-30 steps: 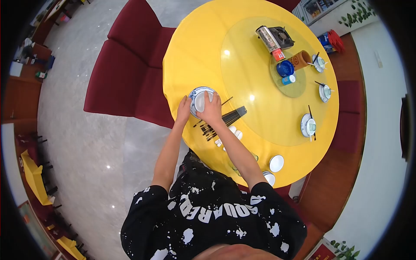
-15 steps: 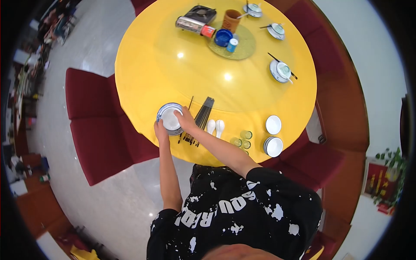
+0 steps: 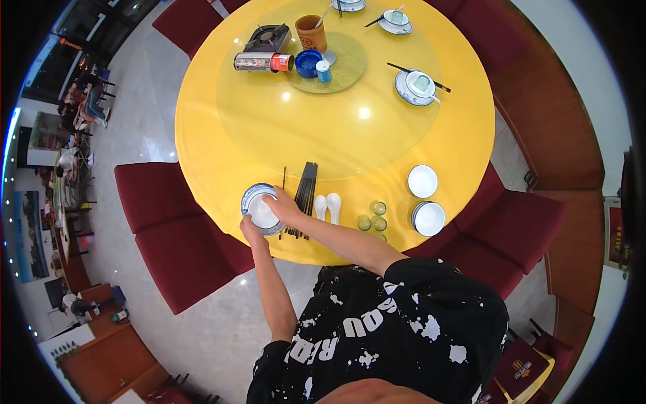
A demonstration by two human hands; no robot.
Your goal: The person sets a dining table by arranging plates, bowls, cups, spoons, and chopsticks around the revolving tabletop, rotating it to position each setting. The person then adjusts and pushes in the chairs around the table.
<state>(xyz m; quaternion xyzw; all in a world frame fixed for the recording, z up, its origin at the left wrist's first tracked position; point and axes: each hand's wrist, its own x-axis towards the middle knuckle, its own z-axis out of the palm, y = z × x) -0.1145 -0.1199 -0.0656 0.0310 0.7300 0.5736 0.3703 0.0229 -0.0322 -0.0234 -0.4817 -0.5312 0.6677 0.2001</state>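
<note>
At the lower left of the frame, close to the edge of the yellow table [image 3: 202, 141], a blue-rimmed plate [image 3: 254, 193] sits between both hands. The left hand [image 3: 252, 231] has its fingers closed on the lower left rim; the right hand [image 3: 286, 209] grips the right side, thumb over the rim. Black chopsticks [image 3: 307, 188] lie just beside, partly covered by the right wrist, then two spoons [image 3: 334, 203], green glasses [image 3: 379, 223] and white bowls [image 3: 422, 181] further right. Open room spans the middle of the turntable [image 3: 323, 135], up to the stove [image 3: 268, 39] at upper left
</note>
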